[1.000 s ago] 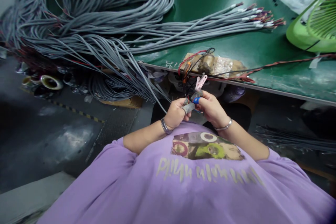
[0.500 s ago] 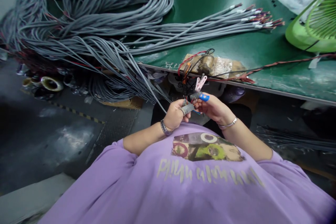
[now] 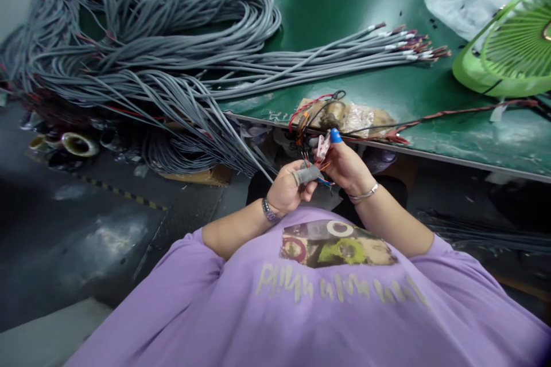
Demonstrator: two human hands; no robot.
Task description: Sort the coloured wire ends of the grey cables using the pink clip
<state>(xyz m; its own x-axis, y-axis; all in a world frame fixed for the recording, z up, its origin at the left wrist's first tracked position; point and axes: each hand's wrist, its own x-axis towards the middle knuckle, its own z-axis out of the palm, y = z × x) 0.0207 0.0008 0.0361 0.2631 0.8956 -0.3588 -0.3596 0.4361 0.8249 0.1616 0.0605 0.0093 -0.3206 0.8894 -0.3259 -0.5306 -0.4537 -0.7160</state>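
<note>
My left hand (image 3: 289,188), its thumb in a grey cover, pinches the end of a grey cable whose thin coloured wires (image 3: 323,181) fan out beside the fingertips. Close by on the right, my right hand (image 3: 346,169) has its fingers closed on a pink clip (image 3: 322,148) at the table edge; a blue wrap covers one fingertip. Dark and orange leads (image 3: 302,126) hang just behind the clip. A taped wooden block (image 3: 361,118) lies on the edge above both hands.
Long grey cables (image 3: 258,69) spread over the green table (image 3: 318,6) from the left. A green fan (image 3: 482,71) and a clear plastic bag (image 3: 473,0) sit at the right. Rolls of tape (image 3: 80,144) are below the table at left.
My right hand has moved up to the pink clip, which now sits lower and tilted between its fingers. My left hand still pinches the cable end. The whole view has shifted slightly.
</note>
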